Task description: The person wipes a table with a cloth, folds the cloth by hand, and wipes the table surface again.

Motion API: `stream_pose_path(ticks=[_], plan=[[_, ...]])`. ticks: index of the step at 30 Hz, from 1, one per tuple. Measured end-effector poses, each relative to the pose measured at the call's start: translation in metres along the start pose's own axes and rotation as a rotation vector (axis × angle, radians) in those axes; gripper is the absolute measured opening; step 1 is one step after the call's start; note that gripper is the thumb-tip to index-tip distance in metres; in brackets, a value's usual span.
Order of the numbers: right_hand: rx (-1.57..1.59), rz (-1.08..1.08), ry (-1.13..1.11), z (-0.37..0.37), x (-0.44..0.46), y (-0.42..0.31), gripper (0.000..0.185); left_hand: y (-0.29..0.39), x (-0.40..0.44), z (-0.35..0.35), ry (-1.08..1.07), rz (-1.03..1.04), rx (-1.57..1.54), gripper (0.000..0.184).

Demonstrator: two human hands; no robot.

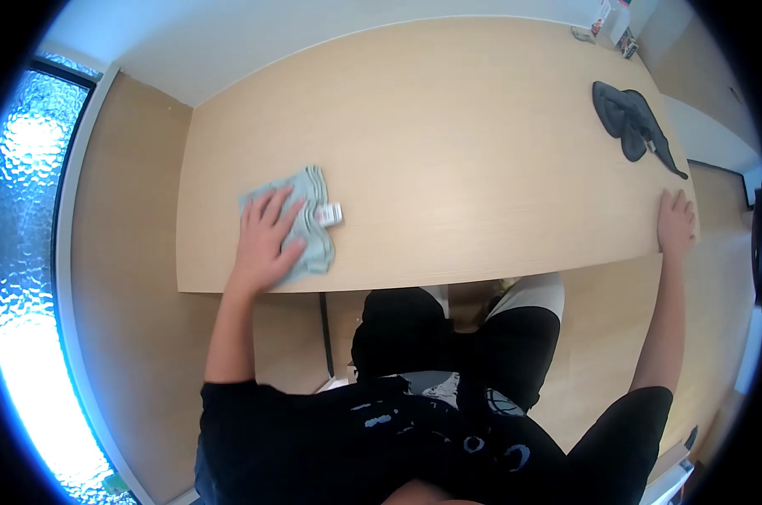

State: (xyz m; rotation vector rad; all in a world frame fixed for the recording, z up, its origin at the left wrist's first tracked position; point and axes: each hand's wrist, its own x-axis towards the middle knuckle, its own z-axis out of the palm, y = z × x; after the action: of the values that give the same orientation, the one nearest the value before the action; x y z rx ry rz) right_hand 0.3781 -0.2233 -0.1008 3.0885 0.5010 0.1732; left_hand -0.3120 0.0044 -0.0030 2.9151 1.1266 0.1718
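Note:
My left hand (265, 236) lies flat with its fingers spread on top of a folded light blue-green cloth (316, 247). A white label (329, 215) sticks out from the cloth's right side. The cloth rests on the left part of a light wood tabletop (448, 151), close to the front edge. At the tabletop's right front corner, my right hand (677, 223) rests palm down with its fingers extended and nothing visible in it. Beyond that hand lies a dark grey soft item (631, 118) with rounded lobes and a narrow tail; its kind is unclear.
Small items, among them a clear bottle (614, 23) and a little dark box (627, 43), stand at the far right corner. A wood panel (128, 210) and a bright textured window (31, 194) border the left side. My legs (456, 328) reach under the front edge.

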Motion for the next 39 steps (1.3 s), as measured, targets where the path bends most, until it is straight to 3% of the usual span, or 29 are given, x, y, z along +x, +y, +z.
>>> stream_pose_path(ticks=[10, 25, 32, 35, 39], plan=[[-0.010, -0.020, -0.002, -0.001, 0.035, -0.038, 0.075, -0.027, -0.001, -0.026, -0.093, -0.066, -0.050, 0.061], [-0.033, -0.033, 0.043, 0.009, 0.044, -0.037, 0.073, -0.209, 0.189, 0.004, 0.094, 0.033, 0.028, 0.056], [0.000, -0.040, 0.082, 0.018, 0.049, -0.030, 0.071, -0.254, 0.271, 0.022, 0.158, -0.034, 0.047, 0.055], [0.000, -0.060, 0.105, 0.021, 0.052, -0.021, 0.070, -0.251, 0.298, 0.016, 0.142, 0.031, -0.050, 0.055], [0.001, -0.092, 0.131, 0.019, 0.045, -0.014, 0.068, -0.238, 0.315, 0.023, 0.159, -0.053, 0.028, 0.056]])
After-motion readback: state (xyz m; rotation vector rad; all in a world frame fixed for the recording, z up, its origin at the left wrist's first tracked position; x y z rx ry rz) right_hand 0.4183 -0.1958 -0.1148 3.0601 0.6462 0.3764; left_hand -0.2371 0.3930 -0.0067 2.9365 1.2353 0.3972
